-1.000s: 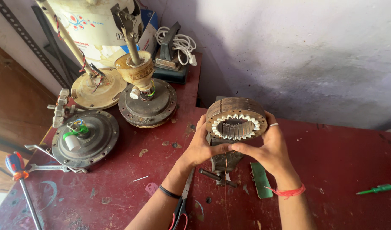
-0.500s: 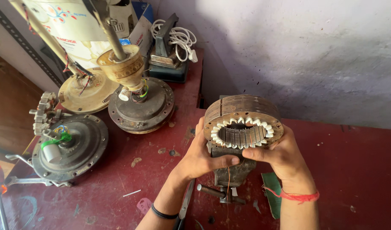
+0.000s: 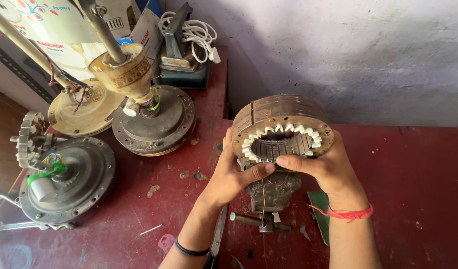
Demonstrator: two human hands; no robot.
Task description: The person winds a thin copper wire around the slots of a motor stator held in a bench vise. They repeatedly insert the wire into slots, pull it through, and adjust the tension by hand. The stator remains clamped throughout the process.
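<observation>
Here we have both hands on a laminated stator core [image 3: 283,127], a rusty steel ring with white insulating slot liners round its bore, held just above a small bench vise [image 3: 270,192] at the near middle of the red surface [image 3: 418,174]. The left hand [image 3: 233,174] cups the core's lower left rim, fingers closed under it and the thumb lying across towards the bore. The right hand [image 3: 324,167] clasps the lower right rim, its forefinger reaching to meet the left thumb. A thin copper wire [image 3: 262,194] hangs from near where those 2 digits meet, down in front of the vise.

We judge the step in hand to be winding or threading: the slots look empty of coil, and the wire seems to be led into the bore. The next move, as we read it, calls for a firm hold on the core by 1 hand while the other guides the wire into a slot without kinking it or scraping it on the steel edge.

Left of the work sit 3 ceiling fan motor housings: 1 dark with a green-tied capacitor [image 3: 64,179], 1 carrying a downrod and cream canopy [image 3: 154,119], 1 cream plate [image 3: 82,112] behind. A dark box with a coiled white cord [image 3: 191,35] stands at the back.
</observation>
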